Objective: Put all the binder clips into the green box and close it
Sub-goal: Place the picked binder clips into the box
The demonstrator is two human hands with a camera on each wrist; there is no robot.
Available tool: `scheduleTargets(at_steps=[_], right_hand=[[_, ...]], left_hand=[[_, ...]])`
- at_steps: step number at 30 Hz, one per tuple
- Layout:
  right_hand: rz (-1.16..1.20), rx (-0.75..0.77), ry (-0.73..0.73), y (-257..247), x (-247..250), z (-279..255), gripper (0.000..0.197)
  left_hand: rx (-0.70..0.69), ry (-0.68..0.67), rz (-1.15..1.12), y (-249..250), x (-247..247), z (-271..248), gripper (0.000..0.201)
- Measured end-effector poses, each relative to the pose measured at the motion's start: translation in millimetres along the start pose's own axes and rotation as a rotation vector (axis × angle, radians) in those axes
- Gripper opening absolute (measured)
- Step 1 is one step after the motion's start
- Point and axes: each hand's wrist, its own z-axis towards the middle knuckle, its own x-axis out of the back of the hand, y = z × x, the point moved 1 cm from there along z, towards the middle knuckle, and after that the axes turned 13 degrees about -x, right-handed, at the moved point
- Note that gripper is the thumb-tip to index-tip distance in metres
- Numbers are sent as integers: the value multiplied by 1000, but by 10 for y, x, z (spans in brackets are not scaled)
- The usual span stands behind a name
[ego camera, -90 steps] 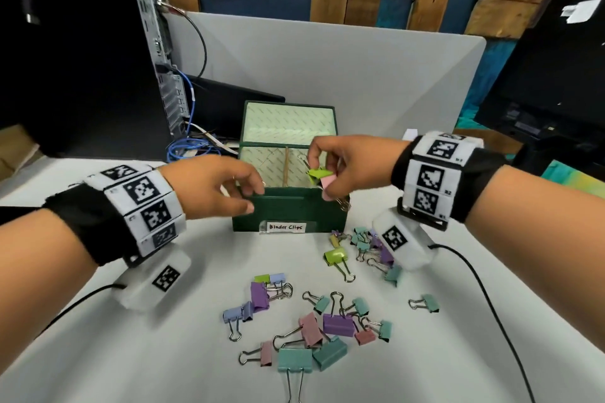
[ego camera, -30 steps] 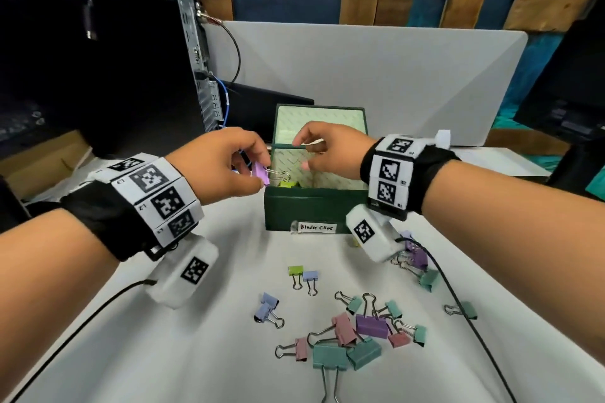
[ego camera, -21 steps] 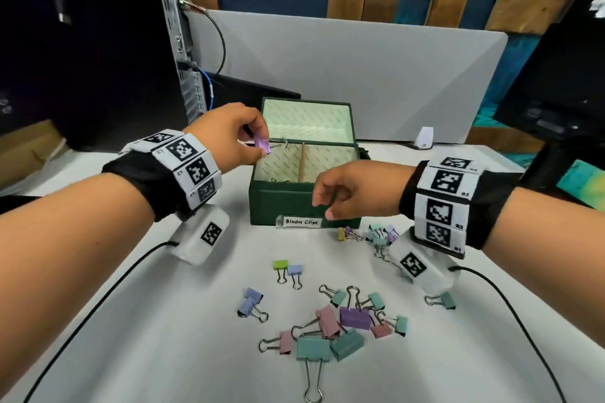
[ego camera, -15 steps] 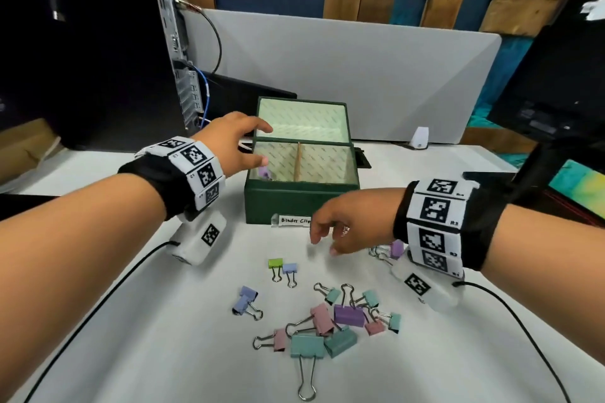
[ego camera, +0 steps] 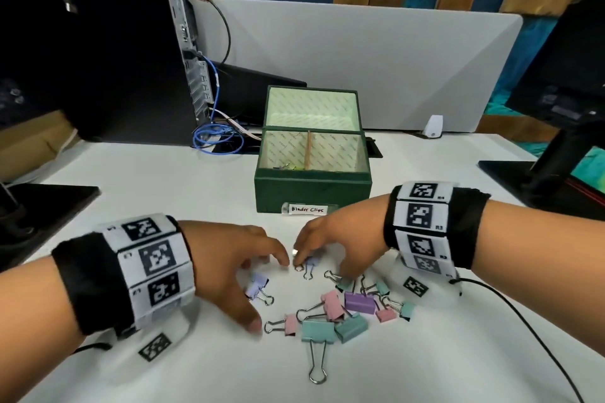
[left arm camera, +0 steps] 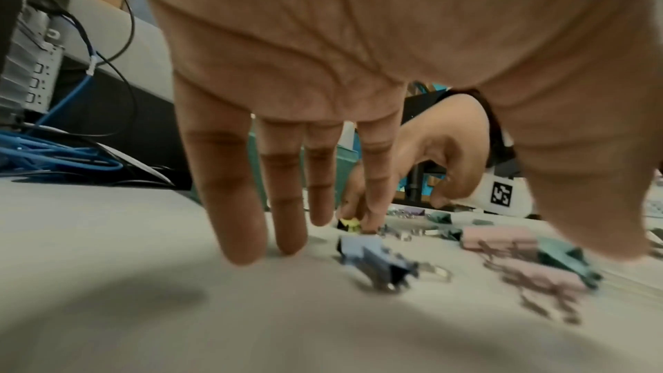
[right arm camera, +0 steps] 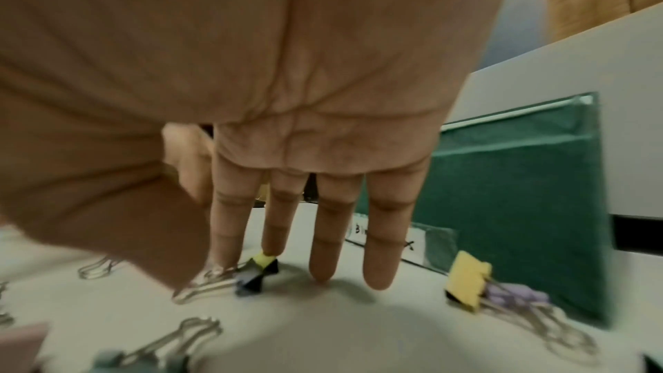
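Note:
The green box (ego camera: 312,188) stands open, lid tilted back, with a few clips (ego camera: 288,167) in its left compartment. Several pastel binder clips (ego camera: 343,311) lie scattered on the white table in front of it. My left hand (ego camera: 258,271) hovers with spread, straight fingers (left arm camera: 229,209) over a lavender clip (ego camera: 257,286) and holds nothing. My right hand (ego camera: 314,267) reaches down with straight fingers (right arm camera: 276,226) that touch a small yellow-green clip (right arm camera: 263,261) beside a small blue clip (right arm camera: 251,282). Its thumb is over their wire handles.
A yellow clip (right arm camera: 466,280) and a purple one (right arm camera: 513,294) lie against the box front near its label (ego camera: 309,209). A computer tower (ego camera: 131,52) with blue cables (ego camera: 216,141) stands back left, a grey divider (ego camera: 360,59) behind, and a monitor stand (ego camera: 550,167) right.
My left hand let a purple clip go into the box, then came down to the table by the lavender clip. My right hand moved left onto the two small clips.

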Motion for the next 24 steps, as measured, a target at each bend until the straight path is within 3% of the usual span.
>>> scheduleTargets(at_steps=[3, 15, 24], right_hand=[[27, -59, -15, 124, -72, -151, 68], [24, -264, -34, 333, -460, -536, 104], [206, -274, 87, 351, -488, -315, 73]], left_hand=[[19, -31, 41, 124, -40, 33, 85], [26, -57, 134, 338, -135, 235, 71], [0, 31, 88, 208, -81, 275, 42]])
